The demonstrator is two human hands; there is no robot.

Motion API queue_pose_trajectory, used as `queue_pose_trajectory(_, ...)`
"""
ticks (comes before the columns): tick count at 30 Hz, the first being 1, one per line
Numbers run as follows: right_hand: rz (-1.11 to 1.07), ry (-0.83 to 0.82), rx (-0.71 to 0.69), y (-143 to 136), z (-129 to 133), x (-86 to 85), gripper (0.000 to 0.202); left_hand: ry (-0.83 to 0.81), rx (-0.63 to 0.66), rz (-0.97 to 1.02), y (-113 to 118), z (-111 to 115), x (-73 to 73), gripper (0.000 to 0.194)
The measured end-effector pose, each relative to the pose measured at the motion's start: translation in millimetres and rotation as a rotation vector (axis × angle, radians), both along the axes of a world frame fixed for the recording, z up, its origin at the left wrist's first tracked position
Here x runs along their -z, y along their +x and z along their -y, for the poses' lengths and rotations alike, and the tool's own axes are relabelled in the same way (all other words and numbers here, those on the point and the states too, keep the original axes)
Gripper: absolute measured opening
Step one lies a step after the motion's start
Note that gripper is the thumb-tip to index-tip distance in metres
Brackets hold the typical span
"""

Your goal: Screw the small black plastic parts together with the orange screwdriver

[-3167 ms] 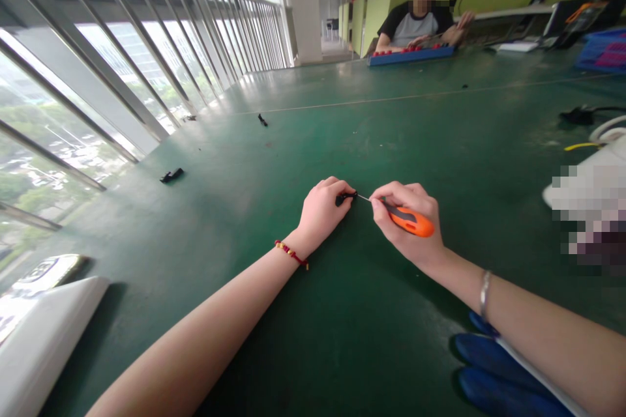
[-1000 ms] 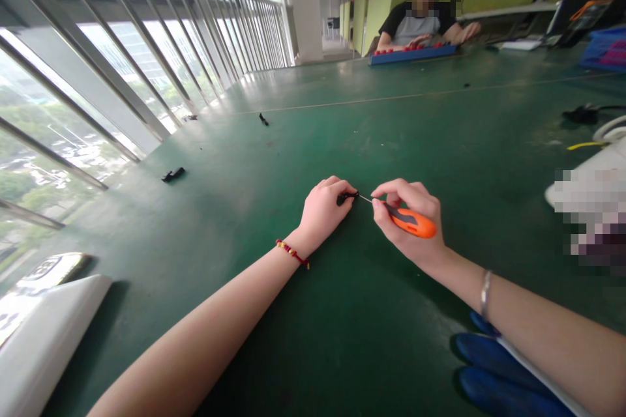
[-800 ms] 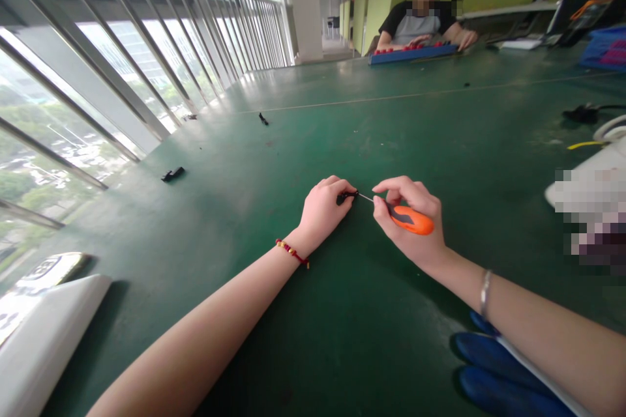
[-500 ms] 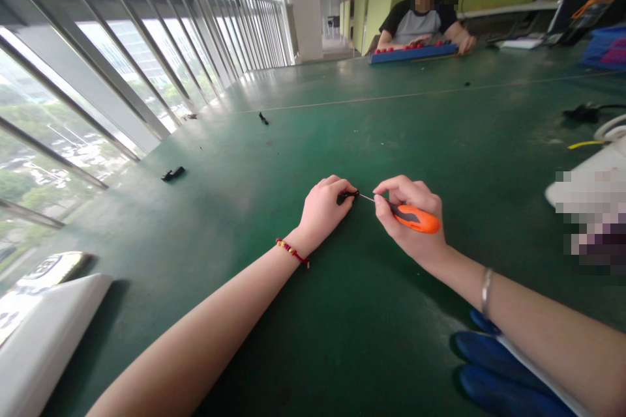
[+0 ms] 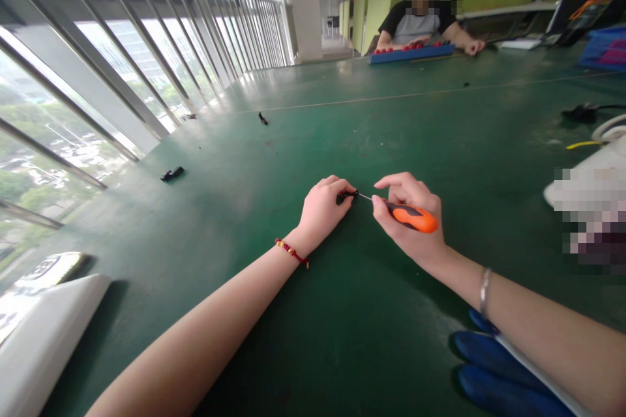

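Note:
On the green tabletop (image 5: pixel 303 137), my left hand (image 5: pixel 324 205) pinches a small black part (image 5: pixel 346 196) between thumb and fingers; its exact kind is too small to make out. My right hand (image 5: pixel 413 218) is closed on a screwdriver (image 5: pixel 415 216) with an orange and dark grey handle. The screwdriver's thin metal shaft points left, and its tip meets the right end of the black part. The index finger of my right hand is lifted off the handle, while the thumb lies along it.
Two small black pieces (image 5: pixel 172 174) (image 5: pixel 263 118) lie to the left. A white box (image 5: pixel 73 332) stands at lower left, blue gloves (image 5: pixel 503 365) at lower right under my forearm. Across the table a person (image 5: pixel 418 26) sits behind a blue tray (image 5: pixel 411 53) with red pieces.
My right index finger has lifted away from the screwdriver, and its handle has turned slightly. My left hand and the black part stay put. The person opposite has moved a hand off the tray.

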State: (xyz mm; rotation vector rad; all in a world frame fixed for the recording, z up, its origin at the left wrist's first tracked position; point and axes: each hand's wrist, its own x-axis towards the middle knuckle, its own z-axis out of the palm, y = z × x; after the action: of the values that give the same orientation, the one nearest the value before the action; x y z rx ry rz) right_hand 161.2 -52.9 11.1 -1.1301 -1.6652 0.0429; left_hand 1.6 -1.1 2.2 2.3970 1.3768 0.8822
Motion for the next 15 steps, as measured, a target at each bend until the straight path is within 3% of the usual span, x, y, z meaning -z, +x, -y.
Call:
queue_pose_trajectory(4, -0.002, 0.002, -0.010, -1.5, 1.2, -0.4, 0.001, -0.004, -0.004, -0.002, 0.2, -0.8, 0.3, 0.013)
queue_pose_trajectory(10, -0.117, 0.042, -0.016, -0.2, -3.1, 4.5, 0.024, -0.008, -0.005, 0.003, 0.3, -1.2, -0.2, 0.013)
queue_pose_trajectory(14, -0.005, 0.058, 0.018, 0.2, -1.2, 0.1, 0.004, 0.002, 0.003, -0.002, -0.2, -1.3, 0.2, 0.014)
queue_pose_trajectory(15, 0.016, 0.061, 0.018, 0.0, -0.4, -1.1, 0.008, 0.001, 0.000, -0.006, -0.2, -1.4, 0.4, 0.014)
